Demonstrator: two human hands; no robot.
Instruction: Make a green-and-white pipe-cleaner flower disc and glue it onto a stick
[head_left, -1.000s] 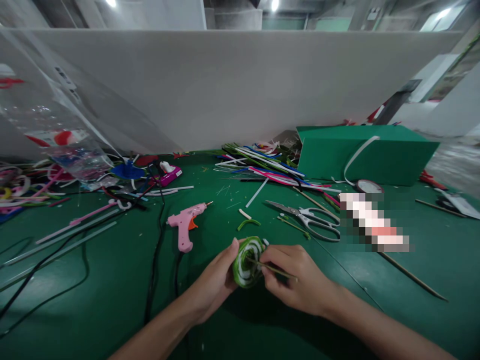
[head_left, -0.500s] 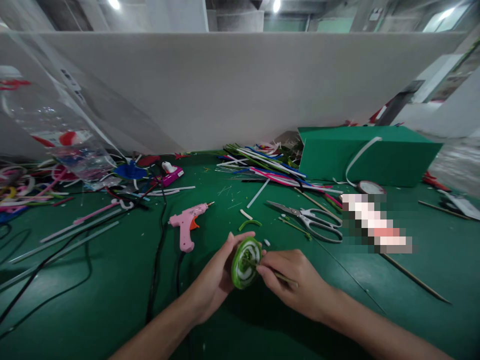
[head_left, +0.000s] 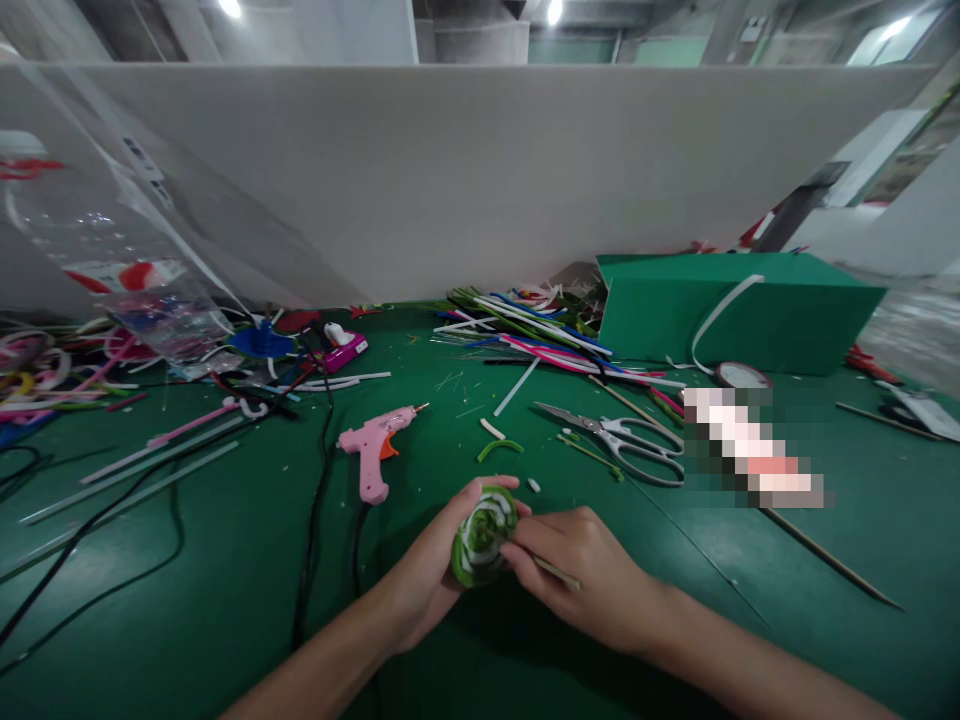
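My left hand (head_left: 439,545) is closed round the edge of a green and white coiled disc (head_left: 484,535), which looks made of fuzzy pipe cleaners and has its spiral face tilted up toward me. In my right hand (head_left: 577,565) a thin wooden stick (head_left: 553,571) is pinched, its near end sticking out below the fingers. The stick's other end is by the disc's face, and my fingertips hide where it meets the coil. Beyond the hands lie a short green pipe cleaner piece (head_left: 500,448) and a white piece (head_left: 492,429).
A pink glue gun (head_left: 375,445) with a black cord lies left of my hands. Scissors (head_left: 619,440) lie to the right. Behind are a pile of pipe cleaners (head_left: 540,325) and a green box (head_left: 739,310). A clear plastic bottle (head_left: 97,240) stands at far left.
The disc has come slightly left and nearer, and its face has turned more upward. My right hand has shifted a little left and down with the stick.
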